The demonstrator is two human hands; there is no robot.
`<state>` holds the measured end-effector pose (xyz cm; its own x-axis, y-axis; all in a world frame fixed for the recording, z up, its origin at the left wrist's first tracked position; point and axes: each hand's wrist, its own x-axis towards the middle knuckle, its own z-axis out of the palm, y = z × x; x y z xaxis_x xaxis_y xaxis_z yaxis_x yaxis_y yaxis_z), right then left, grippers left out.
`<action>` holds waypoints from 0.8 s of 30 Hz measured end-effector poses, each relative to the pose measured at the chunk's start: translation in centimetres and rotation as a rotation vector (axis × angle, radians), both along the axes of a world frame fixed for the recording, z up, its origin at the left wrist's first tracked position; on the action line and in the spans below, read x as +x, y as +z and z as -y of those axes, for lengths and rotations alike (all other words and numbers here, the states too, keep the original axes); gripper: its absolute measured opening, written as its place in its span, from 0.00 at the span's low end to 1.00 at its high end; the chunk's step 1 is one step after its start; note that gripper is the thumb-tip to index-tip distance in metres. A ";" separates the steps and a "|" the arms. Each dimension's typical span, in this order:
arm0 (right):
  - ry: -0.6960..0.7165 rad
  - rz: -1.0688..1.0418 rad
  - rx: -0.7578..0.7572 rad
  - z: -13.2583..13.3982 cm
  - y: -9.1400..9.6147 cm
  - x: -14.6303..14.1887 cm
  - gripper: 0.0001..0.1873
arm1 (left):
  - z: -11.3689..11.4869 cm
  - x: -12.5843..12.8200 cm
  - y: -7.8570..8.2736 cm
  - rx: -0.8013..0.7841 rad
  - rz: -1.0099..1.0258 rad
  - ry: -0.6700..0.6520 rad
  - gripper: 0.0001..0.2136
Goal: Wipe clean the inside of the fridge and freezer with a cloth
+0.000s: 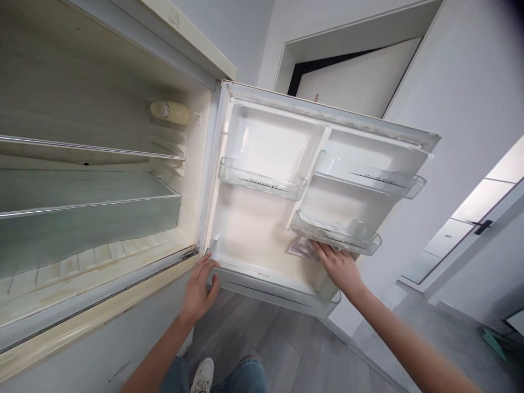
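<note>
An opened fridge door (262,218) with clear plastic bins on its inner side stands in front of me. My right hand (338,270) reaches under the middle right bin (335,236), its fingers closed on a crumpled whitish cloth (303,247) against the inner panel. Part of the cloth is hidden by the bin and my fingers. At the left end of the bottom door bin (266,292), my left hand (199,289) rests its fingertips near the rim, thumb apart, with nothing seen in it.
The fridge compartment (180,136) on the left has glass shelves (90,146), a greenish clear drawer (90,229) and a yellowed lamp cover (171,112). Two upper door bins sit above my right hand. A wall and doorway lie behind the door. Grey floor (262,333) and my shoe (202,375) are below.
</note>
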<state>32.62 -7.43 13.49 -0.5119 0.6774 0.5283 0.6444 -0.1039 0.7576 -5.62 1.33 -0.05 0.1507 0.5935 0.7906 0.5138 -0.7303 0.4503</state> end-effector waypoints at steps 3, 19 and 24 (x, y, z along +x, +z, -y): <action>-0.055 -0.029 0.043 1.4 0.1 0.1 0.23 | -0.1 0.0 0.1 0.029 0.002 0.001 0.12; -0.392 -0.490 -0.573 1.3 -1.3 -2.0 0.23 | 0.2 0.4 0.3 0.028 0.015 0.005 0.12; -0.418 -0.717 -0.794 -0.3 -1.1 -2.7 0.24 | 0.3 0.6 0.2 0.015 0.018 -0.008 0.12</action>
